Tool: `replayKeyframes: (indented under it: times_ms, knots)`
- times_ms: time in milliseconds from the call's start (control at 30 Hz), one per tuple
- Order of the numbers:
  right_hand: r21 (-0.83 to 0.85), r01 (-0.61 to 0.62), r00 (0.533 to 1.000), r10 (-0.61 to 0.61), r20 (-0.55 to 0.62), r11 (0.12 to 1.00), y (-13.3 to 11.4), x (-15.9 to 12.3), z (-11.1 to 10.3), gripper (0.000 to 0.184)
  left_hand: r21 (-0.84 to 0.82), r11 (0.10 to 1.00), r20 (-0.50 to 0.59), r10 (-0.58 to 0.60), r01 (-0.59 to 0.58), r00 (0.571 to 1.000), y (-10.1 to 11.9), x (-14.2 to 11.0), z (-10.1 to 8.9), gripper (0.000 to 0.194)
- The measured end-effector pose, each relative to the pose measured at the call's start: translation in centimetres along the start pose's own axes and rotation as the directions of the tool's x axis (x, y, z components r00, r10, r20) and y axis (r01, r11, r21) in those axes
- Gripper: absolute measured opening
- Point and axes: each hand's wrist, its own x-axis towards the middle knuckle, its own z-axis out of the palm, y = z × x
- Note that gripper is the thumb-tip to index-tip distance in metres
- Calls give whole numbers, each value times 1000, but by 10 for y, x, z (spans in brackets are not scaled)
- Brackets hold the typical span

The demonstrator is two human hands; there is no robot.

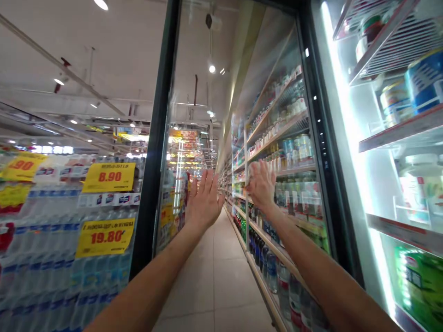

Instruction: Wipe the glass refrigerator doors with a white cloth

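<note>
A tall glass door (194, 55) with a black frame stands in front of me, swung out from a lit drinks cooler on the right. My left hand (205, 201) is raised upright near the middle of the glass, fingers stretched and palm facing away, holding nothing. Beside it my right hand (262, 185) is lifted at about the same height, its fingers spread and slightly blurred, with nothing in it. Whether either palm touches the glass I cannot tell. Rows of bottles (272, 267) show in the glass behind my right forearm.
Inside the cooler at right, wire shelves (401, 133) carry cans, a white-capped bottle (420, 184) and a green pack (420, 281). Stacked water bottles (38, 249) with yellow price signs (105, 237) stand to the left. A tiled floor (214, 286) shows through the door.
</note>
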Motion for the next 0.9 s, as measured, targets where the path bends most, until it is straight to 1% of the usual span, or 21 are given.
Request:
replayKeyframes:
  times_ms: [67, 100, 133, 167, 200, 267, 300, 333, 367, 433, 467, 500, 533, 600, 667, 700, 733, 767, 800, 867, 900]
  knots:
    - [12, 167, 984, -168, 61, 986, 2, -8, -1, 50, -6, 1000, 4, -1, 1, 1000, 4, 6, 6, 56]
    - [11, 172, 983, -172, 70, 985, 8, -10, -1, 50, -9, 1000, 6, 0, 0, 1000, 6, 8, 9, 56]
    - [2, 111, 992, -111, 58, 994, 18, -9, -2, 50, -11, 1000, 7, 2, -2, 1000, 7, 9, 12, 56]
    - [-12, -7, 1000, 7, 24, 1000, 31, -8, -4, 51, -10, 1000, 3, 3, -3, 1000, 7, 9, 14, 56]
    - [-22, -150, 989, 149, -19, 989, 46, -6, -5, 51, -9, 1000, -1, 5, -5, 1000, 7, 9, 15, 56]
    - [-22, -368, 926, 364, -101, 930, 72, -6, -9, 51, -9, 1000, -9, 19, -19, 1000, 7, 7, 16, 56]
    - [-17, -407, 907, 402, -123, 913, 80, -8, -10, 51, -12, 1000, -11, 27, -27, 1000, 7, 6, 16, 56]
    - [-16, -390, 914, 385, -126, 921, 83, -12, -10, 51, -16, 999, -15, 35, -35, 999, 8, 6, 16, 56]
    - [-21, -316, 944, 312, -108, 949, 83, -18, -10, 51, -21, 999, -19, 42, -43, 999, 8, 5, 15, 57]
    - [-28, -73, 997, 72, -28, 997, 79, -31, -8, 51, -35, 998, -25, 46, -47, 999, 8, 5, 16, 58]
    - [-24, 29, 1000, -29, 10, 999, 77, -36, -8, 51, -44, 998, -25, 43, -44, 999, 9, 5, 16, 59]
    - [-22, 77, 997, -76, 26, 997, 78, -40, -8, 52, -53, 998, -22, 38, -40, 999, 9, 4, 16, 59]
    - [-24, 57, 998, -57, 15, 998, 82, -42, -8, 52, -63, 997, -20, 34, -35, 999, 9, 4, 17, 59]
    - [-29, -141, 988, 138, -65, 990, 96, -39, -11, 52, -84, 996, -13, 24, -25, 1000, 9, 4, 18, 59]
    - [-13, -385, 912, 378, -160, 923, 110, -30, -13, 52, -101, 995, -7, 19, -20, 1000, 9, 3, 19, 59]
    - [-6, -459, 874, 451, -182, 888, 112, -25, -13, 52, -107, 994, -7, 17, -17, 1000, 9, 3, 19, 59]
    - [-4, -491, 857, 482, -185, 871, 111, -21, -13, 52, -109, 994, -7, 15, -16, 1000, 9, 3, 20, 59]
    - [-11, -476, 867, 468, -169, 879, 105, -19, -12, 52, -108, 994, -7, 15, -16, 1000, 9, 3, 19, 59]
    - [-26, -411, 905, 404, -134, 911, 98, -19, -11, 52, -105, 994, -8, 15, -15, 1000, 9, 3, 19, 59]
    - [-57, -146, 989, 145, -14, 988, 82, -21, -9, 52, -97, 995, -9, 18, -19, 1000, 10, 3, 19, 59]
    - [-61, -8, 999, 10, 47, 998, 77, -23, -9, 52, -93, 995, -12, 22, -23, 1000, 10, 4, 18, 59]
